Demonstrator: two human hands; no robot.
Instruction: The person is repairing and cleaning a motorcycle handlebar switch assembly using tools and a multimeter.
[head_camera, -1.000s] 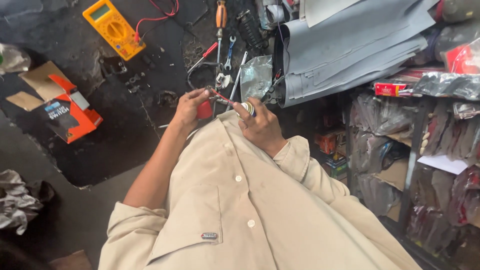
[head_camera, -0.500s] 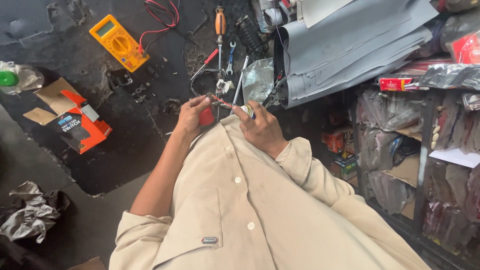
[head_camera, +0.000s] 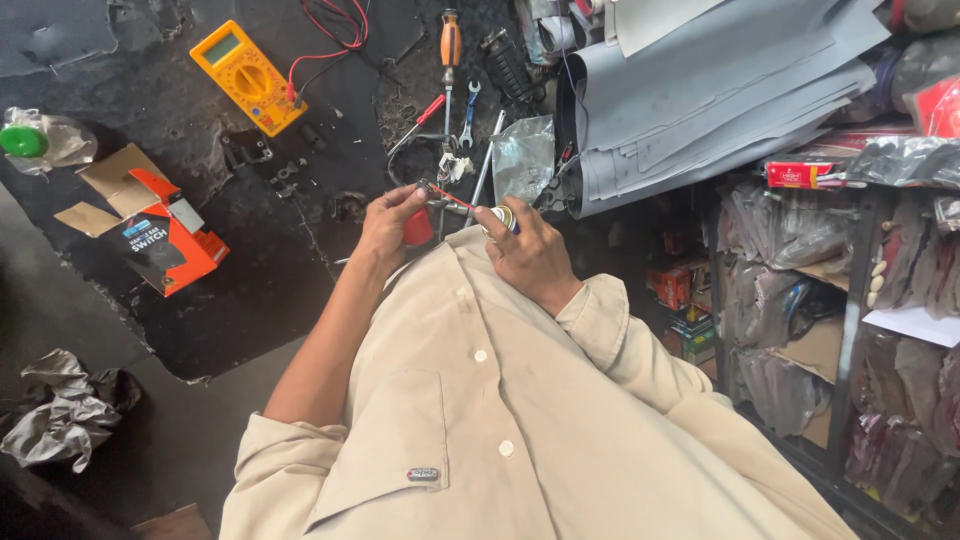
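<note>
Down at the middle of the view, both hands meet just above the collar of a beige shirt (head_camera: 480, 420), over the near edge of a dark workbench (head_camera: 250, 300). The left hand (head_camera: 388, 225) comes up on a bare forearm, wrist bent, fingers curled around a small red cap (head_camera: 418, 228), with thumb and forefinger pinching the far end of a thin red straw (head_camera: 455, 197). The right hand (head_camera: 528, 250), coming out of a rolled beige cuff, is clenched around a small spray can (head_camera: 503, 217) whose top peeks out above the knuckles; the straw runs from that top across to the left fingertips.

Taking the spray can as the landmark: up and far to its left lies a yellow multimeter (head_camera: 247, 76) with red leads. Further left and a little lower sits an open orange cardboard box (head_camera: 160, 230) with a dark printed panel and brown flaps. Beyond it, at the far left edge, a clear plastic bag holds a green lid (head_camera: 22, 140). Directly above the can lie an orange-handled screwdriver (head_camera: 450, 45) and a small wrench (head_camera: 469, 112), and just above it a crumpled clear packet (head_camera: 522, 155). Up and to the right, grey sheets (head_camera: 720, 90) are stacked. Right of the can, a small red box (head_camera: 797, 174) rests on a shelf rack (head_camera: 860, 330) filled with clear plastic-wrapped packages. Down at the far left, crumpled grey paper (head_camera: 60, 415) lies on the floor.
</note>
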